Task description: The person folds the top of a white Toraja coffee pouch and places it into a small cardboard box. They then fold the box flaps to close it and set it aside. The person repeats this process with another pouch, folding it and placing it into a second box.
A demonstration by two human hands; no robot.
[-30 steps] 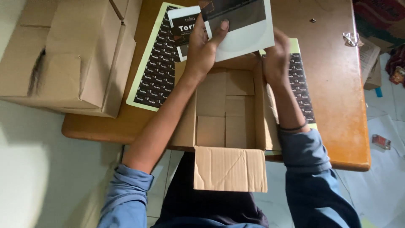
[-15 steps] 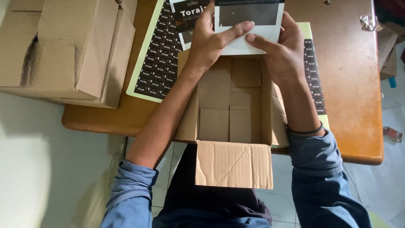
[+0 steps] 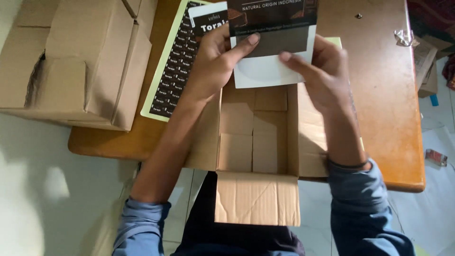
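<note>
Up over the far end of an open carton (image 3: 258,137), both hands hold one flat pouch (image 3: 274,45), dark on its upper part and white below. The left hand (image 3: 213,66) grips its left edge, thumb laid across the front face, fingers behind. The right hand (image 3: 327,76) clasps the right edge, its forefinger stretched along the front near the white lower part. The pouch stands nearly upright, its lower edge just above the carton's far wall; whether it touches the wall cannot be told.

The carton sits at the near edge of a brown wooden table (image 3: 379,104), flaps spread open, the near flap (image 3: 257,198) hanging toward the person. Inside, the bottom shows plain cardboard panels.

Left of the carton, a sheet of dark labels (image 3: 173,71) with a pale green border lies flat on the table, partly under the left forearm. A second pouch (image 3: 208,21) lies behind the left hand. Farther left, a big cardboard box (image 3: 80,61) rests partly on the table's left corner. A crumpled bit of clear wrap (image 3: 403,37) lies near the far right edge.
</note>
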